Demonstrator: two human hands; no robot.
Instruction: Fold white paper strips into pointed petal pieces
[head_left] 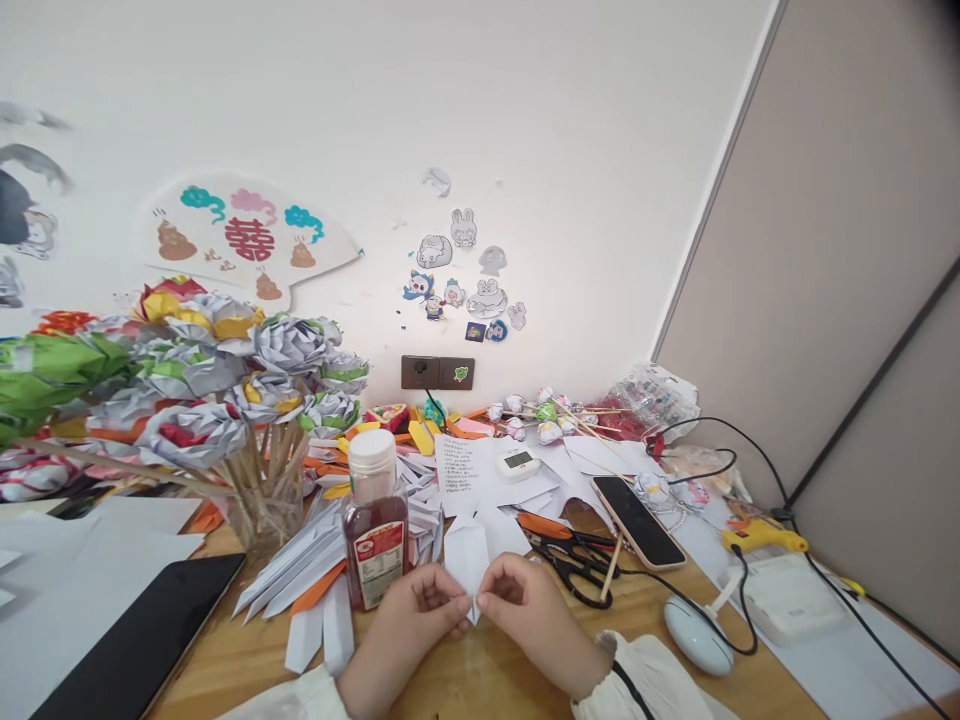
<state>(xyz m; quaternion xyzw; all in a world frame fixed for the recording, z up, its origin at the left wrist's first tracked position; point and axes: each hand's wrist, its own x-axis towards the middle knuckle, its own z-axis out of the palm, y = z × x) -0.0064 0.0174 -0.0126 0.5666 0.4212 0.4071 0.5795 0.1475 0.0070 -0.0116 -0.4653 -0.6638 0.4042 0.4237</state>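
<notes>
A white folded piece of paper [466, 556] stands between my two hands, its narrow end pointing down at the table. My left hand [429, 612] pinches the lower tip from the left with thumb and forefinger. From the right, my right hand [525, 608] pinches the same tip, and the thumbs nearly meet there. Just beyond my left hand is a bottle of dark red liquid [373, 540] with a white cap. Black-handled scissors [574, 560] lie past my right hand.
Folded paper strips [304, 550] pile up at left, by a clear jar [262, 515] of paper flowers [202, 430]. A black tablet [142, 640] lies front left. At right are a phone [639, 520], a mouse [697, 633], a yellow glue gun [765, 535] and cables. A white timer [517, 462] sits behind.
</notes>
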